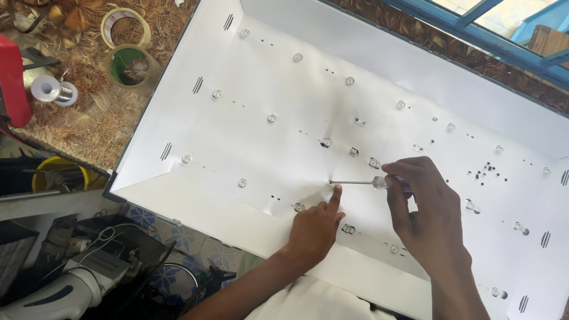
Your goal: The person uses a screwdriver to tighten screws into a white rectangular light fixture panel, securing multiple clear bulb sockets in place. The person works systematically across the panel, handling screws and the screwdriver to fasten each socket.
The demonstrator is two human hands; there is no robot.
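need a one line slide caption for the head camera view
Right hand aims a clear-handled screwdriver at the white reflector sheet of an opened display panel, left hand pointing a fingertip beside its tip.

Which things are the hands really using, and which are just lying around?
In use:
right hand holding the screwdriver
left hand, forefinger by the screwdriver's tip
white panel with small clear lenses

Lying about:
two tape rolls
spool of wire
red object
yellow object

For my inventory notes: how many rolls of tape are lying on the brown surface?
2, both at the upper left beside the white panel: a pale roll, and a brownish roll just below it. Others may lie outside the view.
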